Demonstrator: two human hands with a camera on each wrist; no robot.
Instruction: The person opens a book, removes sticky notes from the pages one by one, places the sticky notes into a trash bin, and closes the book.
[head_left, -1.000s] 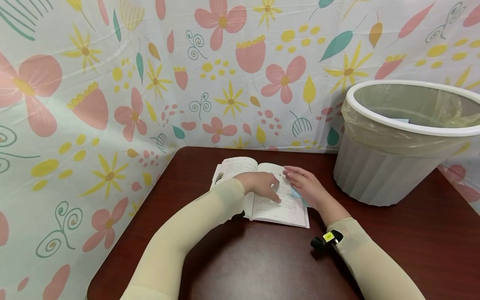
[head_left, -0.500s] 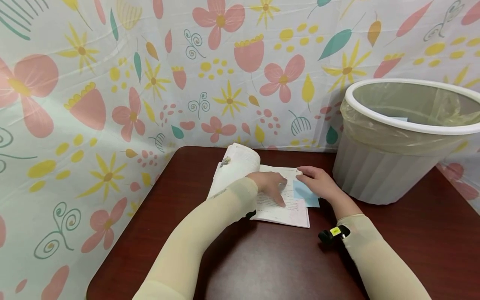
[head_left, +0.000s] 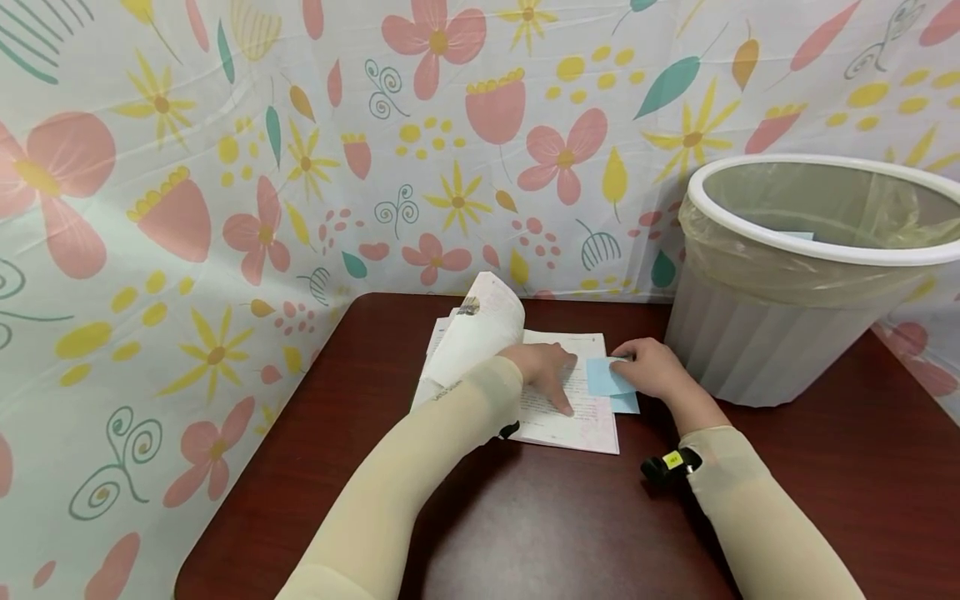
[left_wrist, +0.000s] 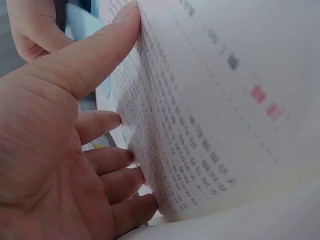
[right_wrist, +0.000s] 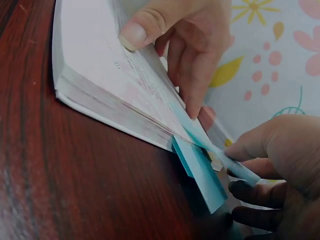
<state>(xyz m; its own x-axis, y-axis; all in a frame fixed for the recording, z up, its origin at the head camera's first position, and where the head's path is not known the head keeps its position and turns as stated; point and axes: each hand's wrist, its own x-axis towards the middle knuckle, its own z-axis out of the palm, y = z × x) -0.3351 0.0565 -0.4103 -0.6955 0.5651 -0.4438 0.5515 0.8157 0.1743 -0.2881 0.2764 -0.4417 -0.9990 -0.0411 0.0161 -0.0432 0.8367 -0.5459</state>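
1. Upper blue note (head_left: 606,378) lies over the right edge of the book (head_left: 566,429); a lower blue note (head_left: 625,403) juts past that edge beneath it.
2. We judge a light, level pinch best here: draw the paper outward from the book, sparing the leaf, and leave the lower note undisturbed.
3. Right hand (head_left: 651,368), just beyond the book's right edge: thumb and fingers together on the upper note's outer end.
4. Left hand (head_left: 543,371), on the book's right-hand page: fingers spread, gripping nothing, tips touching paper. We'd want steady pressure there.
5. Left forearm slants across the book's left half, beside a raised, curling leaf.
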